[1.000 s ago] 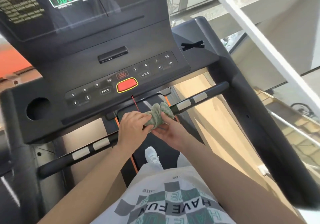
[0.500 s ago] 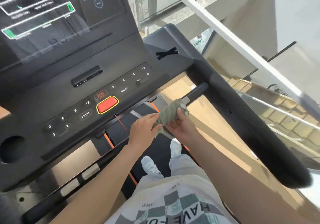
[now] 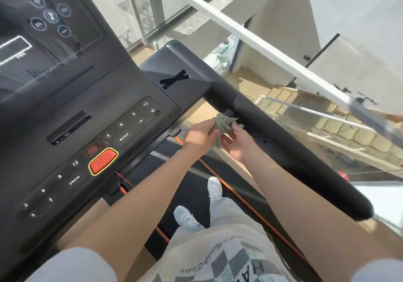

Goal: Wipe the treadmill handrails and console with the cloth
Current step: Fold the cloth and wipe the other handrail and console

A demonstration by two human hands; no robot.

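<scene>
Green cloth (image 3: 224,124) between both grips, beside handrail (image 3: 294,157) | left hand (image 3: 199,136) pinches it | right hand (image 3: 238,146) pinches it

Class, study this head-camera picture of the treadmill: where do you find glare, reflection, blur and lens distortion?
Head view: the console screen shows reflections, dimming its readouts. Head view: the glass balustrade at right is bright and smeared with blur. Head view: the wide lens stretches the forearms near the lower edge; the cloth between left hand and right hand is slightly soft.

Bright daylight from right; wide-angle edge bending; slight blur
</scene>
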